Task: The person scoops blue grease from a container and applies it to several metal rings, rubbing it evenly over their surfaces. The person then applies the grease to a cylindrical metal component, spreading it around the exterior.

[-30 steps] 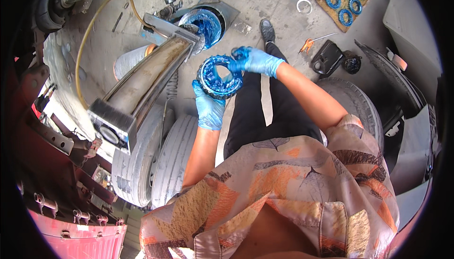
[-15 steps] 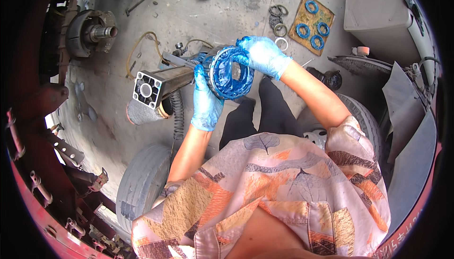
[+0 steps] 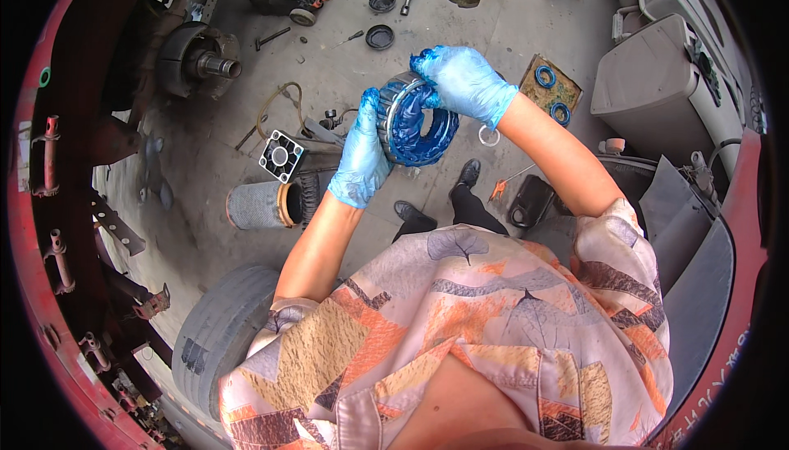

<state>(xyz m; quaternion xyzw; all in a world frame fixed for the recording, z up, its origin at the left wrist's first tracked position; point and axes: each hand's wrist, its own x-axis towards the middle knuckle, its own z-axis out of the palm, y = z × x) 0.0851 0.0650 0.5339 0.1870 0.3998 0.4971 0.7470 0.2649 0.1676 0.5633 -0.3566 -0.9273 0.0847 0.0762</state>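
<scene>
Between my two gloved hands is a metal roller bearing (image 3: 393, 113), a thick ring with rollers along its side and blue grease smeared over its inside and face. My left hand (image 3: 362, 161), in a light blue glove, is closed around the bearing's left side. On the upper right rim, my right hand (image 3: 470, 84) grips with fingers curled over the edge; its fingertips are thick with blue grease. The bearing is held tilted in the air above the floor, its hole facing partly toward me.
At the left stand a wheel hub axle end (image 3: 215, 65), a cylindrical filter (image 3: 261, 205) and a tyre (image 3: 222, 327). A square-ended metal housing (image 3: 281, 156) lies by my left hand. Right of my hands, blue-greased rings (image 3: 545, 77) lie on a board (image 3: 567, 88). A grey tank (image 3: 649, 80) stands further right.
My view has shifted, showing more of the far floor. The bearing has turned so more of its rollered side shows, with both hands still on it.
</scene>
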